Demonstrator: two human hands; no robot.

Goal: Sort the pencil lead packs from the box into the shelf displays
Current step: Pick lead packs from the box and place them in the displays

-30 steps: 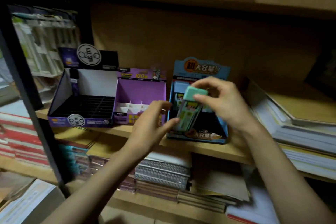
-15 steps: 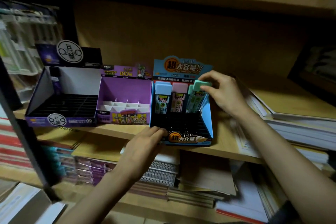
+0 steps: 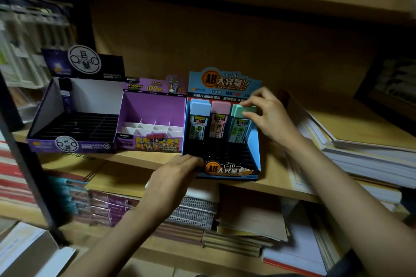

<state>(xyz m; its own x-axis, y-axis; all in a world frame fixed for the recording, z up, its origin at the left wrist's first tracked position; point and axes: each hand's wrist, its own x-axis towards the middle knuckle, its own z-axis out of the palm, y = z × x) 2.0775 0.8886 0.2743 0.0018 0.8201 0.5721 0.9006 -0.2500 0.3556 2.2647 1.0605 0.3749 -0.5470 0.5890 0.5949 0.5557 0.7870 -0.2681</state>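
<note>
The blue display box [image 3: 227, 169] stands on the wooden shelf [image 3: 278, 179]. The right hand [image 3: 271, 117] pinches the cap of a green-capped lead pack [image 3: 243, 110] between thumb and fingertips. That pack stands upright in the back row of the box, at its right end, close against the box's right wall. The other fingers of this hand are loosely bent above the cap.

In the same back row, a pink-capped lead pack [image 3: 221, 109] stands just left of the green one and a blue-capped lead pack [image 3: 200, 109] is at the left end. Both are upright.

The left hand [image 3: 174, 174] is at the box's front-left corner, with its fingers curled onto the front lip, holding it.

Touching the box's left side is a purple display box [image 3: 155, 105] with white dividers. Left of that is a dark display box [image 3: 74, 145] with one dark lead pack [image 3: 66, 96] standing in its back-left corner.

To the right of the blue box lies a stack of paper [image 3: 364, 153]. Spiral notebooks [image 3: 194, 210] sit on the shelf level below it.
</note>
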